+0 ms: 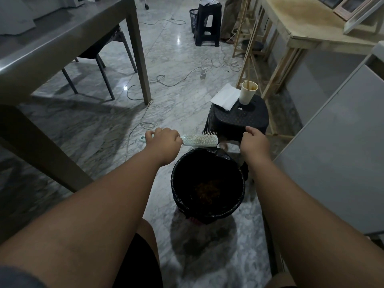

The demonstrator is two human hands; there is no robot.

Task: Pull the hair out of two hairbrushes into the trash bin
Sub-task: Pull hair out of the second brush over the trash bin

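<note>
My left hand (164,140) grips the handle of a pale mint hairbrush (199,140), held level just beyond the far rim of the trash bin (176,192). Its bristles point away from me and brownish hair clings among them. The bin is lined with a black bag, and a clump of brown hair (208,190) lies at its bottom. My right hand (254,140) hovers to the right of the brush head, above the bin's far right rim, fingers pinched together; a thin strand may run from it, but I cannot tell. A second brush is not in view.
A black stool (239,119) behind the bin carries a paper cup (248,93) and white tissue (225,97). A grey table (62,42) stands on the left, wooden frames (291,36) and a grey cabinet (336,142) on the right. Cables (158,80) trail across the marble floor.
</note>
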